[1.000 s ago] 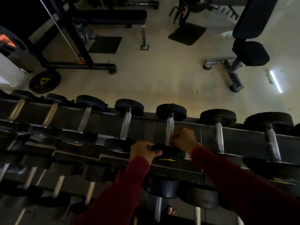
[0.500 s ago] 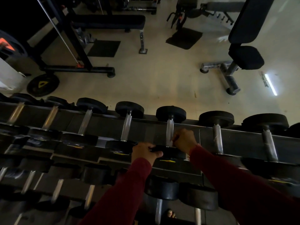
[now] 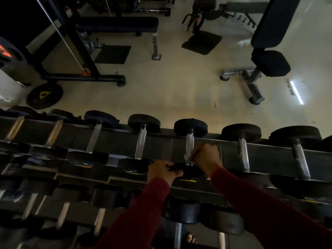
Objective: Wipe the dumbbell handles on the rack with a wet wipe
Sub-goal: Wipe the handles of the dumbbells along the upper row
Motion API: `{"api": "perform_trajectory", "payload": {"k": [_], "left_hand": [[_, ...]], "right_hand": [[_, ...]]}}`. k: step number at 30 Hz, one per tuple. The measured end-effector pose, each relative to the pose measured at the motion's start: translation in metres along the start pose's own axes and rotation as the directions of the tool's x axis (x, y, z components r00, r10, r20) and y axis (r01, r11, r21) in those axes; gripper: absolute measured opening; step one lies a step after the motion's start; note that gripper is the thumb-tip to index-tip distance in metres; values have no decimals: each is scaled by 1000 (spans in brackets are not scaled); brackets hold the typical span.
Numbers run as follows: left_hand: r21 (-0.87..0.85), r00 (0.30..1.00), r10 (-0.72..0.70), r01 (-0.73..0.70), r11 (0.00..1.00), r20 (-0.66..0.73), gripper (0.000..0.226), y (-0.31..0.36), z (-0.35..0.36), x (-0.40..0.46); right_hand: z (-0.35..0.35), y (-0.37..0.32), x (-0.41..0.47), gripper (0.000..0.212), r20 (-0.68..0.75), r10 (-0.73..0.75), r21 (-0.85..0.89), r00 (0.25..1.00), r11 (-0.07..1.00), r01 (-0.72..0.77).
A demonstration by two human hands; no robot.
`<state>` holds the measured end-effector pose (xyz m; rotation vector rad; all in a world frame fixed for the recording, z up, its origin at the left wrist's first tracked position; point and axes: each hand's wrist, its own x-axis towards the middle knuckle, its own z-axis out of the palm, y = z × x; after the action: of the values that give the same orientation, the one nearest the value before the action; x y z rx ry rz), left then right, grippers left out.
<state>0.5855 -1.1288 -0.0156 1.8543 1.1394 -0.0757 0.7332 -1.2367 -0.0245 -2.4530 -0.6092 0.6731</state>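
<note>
Nearest, two red sleeves reach over the rack [image 3: 265, 155]. The left hand [image 3: 162, 170] clamps its grip on the near head [image 3: 186, 172] of one dumbbell, steadying it as before. The right hand [image 3: 206, 157] is curled round that dumbbell's handle [image 3: 190, 142] with the wet wipe [image 3: 187, 157] pinched against the metal; over the last second it has barely shifted along the low end, so this handle seems mid-wipe. Farther right, the next handle [image 3: 242, 155] waits. Beyond lies bare floor [image 3: 179, 87] and a bench [image 3: 118, 24].
</note>
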Motion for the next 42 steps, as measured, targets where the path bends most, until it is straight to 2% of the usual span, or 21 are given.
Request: {"api": "perform_trajectory", "payload": {"k": [3,7,12,15,18,20,22,24,27,29,30,32,33,34,35,37,39,41,42], "left_hand": [[-4,1000,-9,9,1000,0,43,-1,0,1],[-23,1000,-4,4,1000,-3,39,-3,0,4],[-43,1000,-7,7,999,4,35,-1,-2,3],[-45,1000,-4,4,999,-6,42,0,-3,2],[-43,1000,-5,5,999,-6,43,0,-2,1],[-38,1000,-4,4,999,-2,41,-1,-1,3],[-32,1000,9,-9,999,8,41,-1,-1,2],[-36,1000,22,-21,999,5,37,-2,0,2],[-45,1000,28,-28,999,-14,35,-2,-1,-1],[-35,999,36,-36,999,-16,37,-1,-2,-2],[-35,999,37,-38,999,-18,39,0,-3,-2],[-43,999,29,-30,999,-19,42,2,-4,-2],[-43,1000,21,-21,999,-14,44,3,-5,-3],[-36,1000,11,-12,999,-8,45,4,-5,-2],[-30,1000,7,-7,1000,-9,45,3,-4,-1],[-21,1000,10,-10,1000,-16,45,4,-5,-1],[-20,1000,16,-16,1000,-13,42,4,-7,-2],[-11,1000,17,-17,1000,9,39,4,-7,-2],[0,1000,27,-27,1000,5,39,5,-8,-3]], "right_hand": [[0,0,9,21,-117,18,90,993,996,-7],[-2,-9,27,10,-261,142,280,955,958,-66],[2,-20,43,10,-378,288,438,880,893,-104],[1,-29,48,13,-422,394,508,816,849,-147],[3,-33,50,13,-355,526,592,773,767,-250],[3,-31,51,13,-230,624,732,747,617,-291],[-2,-30,50,12,-106,676,799,729,495,-342],[-7,-26,50,12,7,654,786,757,464,-409],[-13,-22,52,14,122,529,763,840,491,-420],[-8,-22,54,15,123,493,773,861,497,-395],[-4,-24,54,12,57,528,756,847,531,-383],[4,-32,50,14,-226,589,678,776,667,-309],[7,-33,50,15,-316,567,647,761,716,-265],[9,-35,49,15,-348,549,631,760,737,-243],[10,-36,48,13,-346,547,639,762,732,-235],[5,-39,46,8,-277,617,721,737,640,-265],[1,-33,51,14,-176,678,792,714,528,-306],[-6,-33,50,17,-52,671,769,739,500,-399],[-9,-32,47,17,19,677,785,735,445,-431]]}}
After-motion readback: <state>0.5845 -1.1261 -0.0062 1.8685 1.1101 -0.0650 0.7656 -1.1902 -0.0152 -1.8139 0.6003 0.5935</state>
